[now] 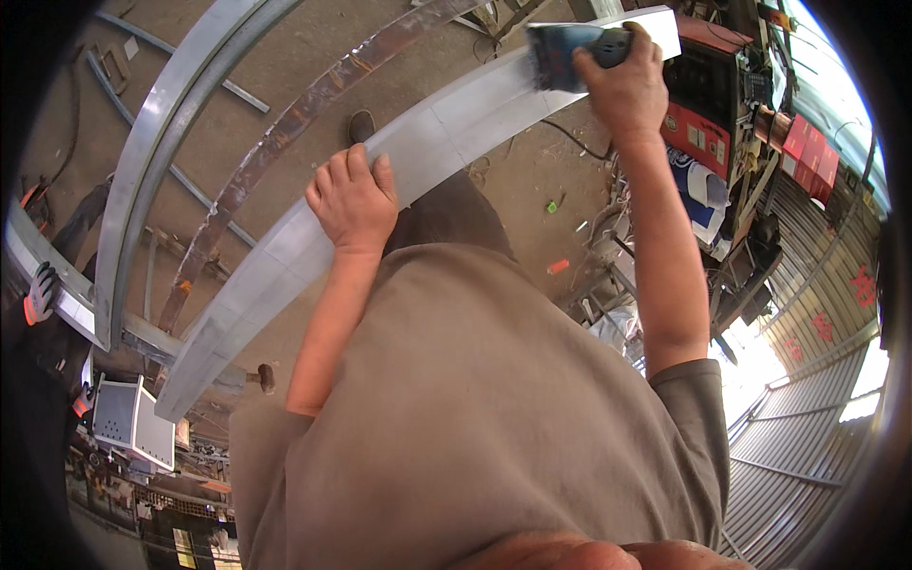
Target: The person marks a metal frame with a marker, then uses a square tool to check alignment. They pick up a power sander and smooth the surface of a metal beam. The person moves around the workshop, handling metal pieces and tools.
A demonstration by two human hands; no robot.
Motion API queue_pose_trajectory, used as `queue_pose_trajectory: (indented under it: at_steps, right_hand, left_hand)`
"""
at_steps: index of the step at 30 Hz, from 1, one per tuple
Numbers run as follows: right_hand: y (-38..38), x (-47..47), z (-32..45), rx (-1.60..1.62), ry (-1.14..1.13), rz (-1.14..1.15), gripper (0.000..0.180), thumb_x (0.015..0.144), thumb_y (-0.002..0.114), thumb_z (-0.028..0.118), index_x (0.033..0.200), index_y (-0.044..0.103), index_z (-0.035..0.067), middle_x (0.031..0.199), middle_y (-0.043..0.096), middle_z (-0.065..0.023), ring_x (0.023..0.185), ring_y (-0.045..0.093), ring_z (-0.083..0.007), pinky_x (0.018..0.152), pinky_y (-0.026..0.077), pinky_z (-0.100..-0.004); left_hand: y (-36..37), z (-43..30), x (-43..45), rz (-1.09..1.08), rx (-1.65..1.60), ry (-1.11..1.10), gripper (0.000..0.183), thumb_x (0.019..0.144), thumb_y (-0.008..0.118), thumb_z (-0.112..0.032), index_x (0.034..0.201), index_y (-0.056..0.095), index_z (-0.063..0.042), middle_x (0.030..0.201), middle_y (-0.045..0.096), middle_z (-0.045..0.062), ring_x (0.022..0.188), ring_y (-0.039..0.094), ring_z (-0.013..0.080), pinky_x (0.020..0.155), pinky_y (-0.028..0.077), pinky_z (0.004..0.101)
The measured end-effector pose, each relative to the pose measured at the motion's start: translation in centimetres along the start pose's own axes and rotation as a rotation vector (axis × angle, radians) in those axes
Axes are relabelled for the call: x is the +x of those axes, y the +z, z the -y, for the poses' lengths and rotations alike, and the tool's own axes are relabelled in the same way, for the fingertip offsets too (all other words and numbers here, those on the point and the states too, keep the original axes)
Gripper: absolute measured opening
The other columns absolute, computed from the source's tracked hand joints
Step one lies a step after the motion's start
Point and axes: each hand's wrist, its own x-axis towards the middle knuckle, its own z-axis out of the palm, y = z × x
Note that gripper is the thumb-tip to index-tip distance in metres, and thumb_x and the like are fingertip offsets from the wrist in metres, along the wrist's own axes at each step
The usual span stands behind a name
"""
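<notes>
A long light-grey metal beam (420, 135) runs from the lower left to the upper right in front of me, with thin seam lines across its face. My left hand (354, 199) lies on the beam's near part, fingers over its far edge. Near the beam's right end, my right hand (627, 89) is closed around a dark blue-grey block-shaped tool (563, 57), somewhat blurred, which rests on the beam's face. Whether it is a powered sander cannot be told.
Beyond the beam lie a rusty metal strip (285, 128) and another grey beam (153, 121). A co-worker's gloved hand (41, 293) is at far left. A hammer (266, 379) lies near the beam's lower end. A red-and-black cabinet (702, 92) stands at upper right.
</notes>
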Motion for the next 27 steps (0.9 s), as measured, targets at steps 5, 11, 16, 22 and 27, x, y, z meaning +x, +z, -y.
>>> queue_pose_trajectory:
  at_steps: [5, 11, 16, 22, 27]
  right_hand:
    - [0.1, 0.6, -1.5, -0.082, -0.075, 0.071, 0.079, 0.081, 0.079, 0.048, 0.143, 0.052, 0.007, 0.133, 0.061, -0.0224, 0.112, 0.069, -0.0451, 0.092, 0.059, -0.0530]
    - [0.2, -0.4, -1.2, -0.017, -0.015, 0.028, 0.079, 0.079, 0.081, 0.046, 0.142, 0.053, 0.009, 0.132, 0.061, -0.0216, 0.113, 0.069, -0.0443, 0.093, 0.058, -0.0531]
    - [0.4, -0.2, -0.1, 0.022, -0.058, 0.069, 0.083, 0.080, 0.082, 0.053, 0.146, 0.052, 0.012, 0.136, 0.060, -0.0201, 0.117, 0.067, -0.0443, 0.097, 0.056, -0.0520]
    - [-0.2, -0.3, 1.2, 0.033, -0.057, 0.075, 0.078, 0.080, 0.081, 0.047, 0.143, 0.054, 0.011, 0.132, 0.062, -0.0208, 0.114, 0.068, -0.0429, 0.095, 0.057, -0.0513]
    - [-0.1, -0.5, 1.3, 0.032, -0.076, -0.007, 0.083, 0.080, 0.082, 0.052, 0.145, 0.053, 0.010, 0.136, 0.062, -0.0216, 0.118, 0.068, -0.0441, 0.098, 0.056, -0.0527]
  left_hand:
    - [-0.1, 0.0, 0.0, -0.018, -0.010, 0.007, 0.038, 0.104, 0.058, -0.043, 0.124, 0.065, -0.012, 0.116, 0.068, 0.007, 0.108, 0.063, 0.0304, 0.094, 0.044, 0.0481]
    - [-0.2, -0.1, 0.0, 0.000, -0.005, -0.004, 0.037, 0.104, 0.058, -0.044, 0.123, 0.065, -0.013, 0.114, 0.068, 0.006, 0.105, 0.063, 0.0302, 0.092, 0.044, 0.0478]
    - [-0.1, 0.0, 0.1, -0.030, -0.004, 0.017, 0.037, 0.104, 0.058, -0.045, 0.121, 0.065, -0.013, 0.113, 0.068, 0.006, 0.104, 0.063, 0.0303, 0.091, 0.045, 0.0480]
    - [-0.1, 0.0, -0.1, -0.002, 0.000, 0.008, 0.037, 0.106, 0.056, -0.045, 0.121, 0.066, -0.012, 0.113, 0.068, 0.006, 0.104, 0.063, 0.0303, 0.091, 0.045, 0.0483]
    - [0.2, 0.2, 0.2, -0.051, 0.003, 0.026, 0.035, 0.104, 0.059, -0.045, 0.119, 0.063, -0.015, 0.112, 0.065, 0.002, 0.102, 0.061, 0.0268, 0.090, 0.043, 0.0452]
